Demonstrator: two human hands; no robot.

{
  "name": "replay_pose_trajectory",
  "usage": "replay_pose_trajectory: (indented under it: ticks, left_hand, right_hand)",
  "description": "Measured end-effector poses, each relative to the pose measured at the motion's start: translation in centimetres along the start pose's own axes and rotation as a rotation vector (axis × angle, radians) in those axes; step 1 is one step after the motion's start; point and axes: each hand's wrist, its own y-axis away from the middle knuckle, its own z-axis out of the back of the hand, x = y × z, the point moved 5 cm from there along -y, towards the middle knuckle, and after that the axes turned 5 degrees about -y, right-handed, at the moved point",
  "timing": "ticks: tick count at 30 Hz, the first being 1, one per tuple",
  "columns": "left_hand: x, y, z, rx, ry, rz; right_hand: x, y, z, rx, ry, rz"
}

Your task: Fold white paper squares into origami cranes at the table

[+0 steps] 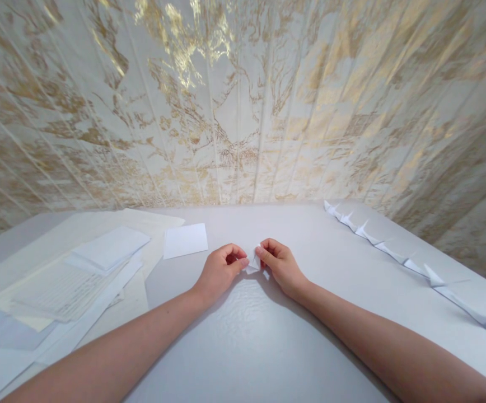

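Note:
A small piece of folded white paper is held between my two hands, just above the middle of the table. My left hand pinches its left side between thumb and fingers. On the other side, my right hand grips the upper right part the same way. Parts of the folds are covered by my fingertips. Beyond my left hand lies a flat white sheet.
Along the right edge of the pale table stands a row of several folded paper cranes. Loose papers, some with writing, are piled on the left. A gold-patterned curtain hangs behind the table.

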Motion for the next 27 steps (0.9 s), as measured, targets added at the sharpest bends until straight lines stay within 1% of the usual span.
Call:
replay_pose_trajectory:
  ticks: [2,5,8,11,14,17,19,23,27]
  left_hand:
    - [0.01,-0.01,-0.32,0.043,0.036,0.003]
    - [0.07,0.01,-0.62,0.073,0.092,0.019]
    - [0.13,-0.01,-0.49,0.039,0.154,0.055]
    - [0.2,-0.02,-0.19,-0.012,0.267,0.115]
    - [0.01,0.05,-0.2,0.015,0.296,0.118]
    - [-0.25,0.17,-0.32,0.055,0.281,0.089]
    - [-0.31,0.23,-0.34,0.06,0.273,0.084]
    - [-0.41,0.2,-0.27,0.041,0.26,0.061]
    - [-0.24,0.08,-0.23,0.004,0.344,0.064]
  right_hand:
    - [-0.06,0.1,-0.36,0.031,0.005,0.012]
    - [-0.16,0.22,-0.78,0.072,-0.003,0.037]
    - [0.06,0.38,-1.04,0.118,-0.025,0.111]
    - [0.38,0.59,-1.15,0.156,0.05,0.195]
    - [0.49,0.63,-0.87,0.114,0.16,0.229]
    - [0.41,0.46,-0.49,0.066,0.15,0.196]
    - [0.34,0.31,-0.37,0.053,0.128,0.157]
    - [0.36,0.16,-0.33,0.036,0.085,0.121]
    - [0.16,0.14,-0.41,0.039,0.073,0.094]
